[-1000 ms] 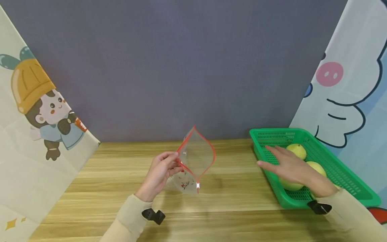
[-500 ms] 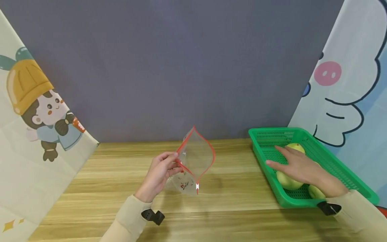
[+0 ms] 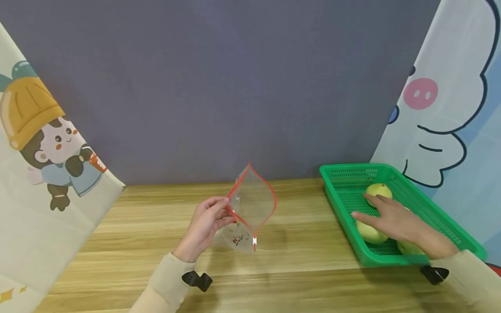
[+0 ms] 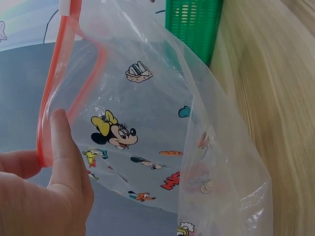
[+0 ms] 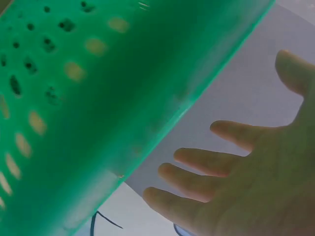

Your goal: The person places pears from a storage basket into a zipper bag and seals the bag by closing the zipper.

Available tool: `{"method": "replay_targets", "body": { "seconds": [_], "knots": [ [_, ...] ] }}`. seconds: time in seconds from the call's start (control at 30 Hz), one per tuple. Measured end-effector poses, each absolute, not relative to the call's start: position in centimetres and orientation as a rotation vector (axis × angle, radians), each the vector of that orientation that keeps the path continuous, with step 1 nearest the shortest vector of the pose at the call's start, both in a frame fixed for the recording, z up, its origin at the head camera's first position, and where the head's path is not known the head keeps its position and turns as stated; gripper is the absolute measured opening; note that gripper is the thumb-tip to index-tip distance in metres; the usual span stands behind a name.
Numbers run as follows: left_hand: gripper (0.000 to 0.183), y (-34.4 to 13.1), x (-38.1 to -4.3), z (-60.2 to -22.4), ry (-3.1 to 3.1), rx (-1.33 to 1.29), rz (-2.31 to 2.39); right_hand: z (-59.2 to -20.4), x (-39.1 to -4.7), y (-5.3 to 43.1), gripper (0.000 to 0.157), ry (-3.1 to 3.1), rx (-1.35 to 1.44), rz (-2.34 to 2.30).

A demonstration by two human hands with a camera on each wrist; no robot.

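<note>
My left hand point(image 3: 207, 224) pinches the red-edged mouth of a clear zip bag point(image 3: 256, 198) between thumb and fingers. The bag's mouth gapes wide, with a white slider at its near corner. Cartoon prints cover the bag point(image 4: 147, 123) in the left wrist view. To the right, my right hand point(image 3: 399, 221) hovers over a green basket point(image 3: 344, 243), fingers spread and holding nothing. Inside the basket a pale yellow-green pear point(image 3: 379, 191) lies beyond the fingers, and another pear point(image 3: 369, 233) lies below the thumb. A further fruit point(image 3: 409, 248) is partly hidden by the right hand.
Both hands are above a wooden table point(image 3: 297, 252). Behind it rises a grey partition point(image 3: 250, 87), flanked by a left panel with a cartoon figure point(image 3: 58, 143) and a right panel with a pig-nosed cartoon point(image 3: 438, 108). Black bands with small cameras sit on both wrists.
My right hand has shifted right and slightly nearer over the basket, uncovering more of the pears. My left hand keeps its hold on the bag. The view has turned slightly.
</note>
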State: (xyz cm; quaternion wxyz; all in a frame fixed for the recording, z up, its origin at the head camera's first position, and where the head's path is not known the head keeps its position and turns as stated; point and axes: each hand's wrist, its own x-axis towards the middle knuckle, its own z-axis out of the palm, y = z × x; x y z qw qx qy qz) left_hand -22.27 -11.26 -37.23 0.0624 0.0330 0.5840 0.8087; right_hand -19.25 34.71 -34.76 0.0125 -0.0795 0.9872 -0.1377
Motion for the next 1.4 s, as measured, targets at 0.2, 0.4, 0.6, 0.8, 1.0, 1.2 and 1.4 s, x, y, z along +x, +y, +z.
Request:
{"method": "replay_targets", "body": {
  "seconds": [0.2,0.4,0.6,0.8,1.0,1.2,1.4],
  "knots": [
    [0.026,-11.4,-22.2,-37.2,1.763,0.102,2.44,-35.7,-19.2,35.5,0.085,3.086,-0.289,-0.426],
    [0.024,-11.4,-22.2,-37.2,1.757,0.088,2.449,-36.5,-19.2,36.0,0.081,3.05,-0.314,-0.488],
    [0.026,-11.5,-22.1,-37.2,1.753,0.082,2.439,-37.3,-19.3,36.2,0.079,3.029,-0.321,-0.512],
    [0.026,-11.5,-22.0,-37.2,1.753,0.085,2.445,-38.0,-19.5,36.5,0.076,3.003,-0.323,-0.524],
    [0.026,-11.5,-22.0,-37.2,1.744,0.093,2.45,-38.9,-19.7,36.5,0.068,2.993,-0.368,-0.505],
    [0.024,-11.5,-21.9,-37.2,1.734,0.086,2.457,-39.5,-19.9,36.9,0.062,2.975,-0.448,-0.464],
    [0.023,-11.4,-21.8,-37.3,1.745,0.086,2.46,-39.7,-20.3,37.4,0.067,2.969,-0.469,-0.41]
  ]
}}
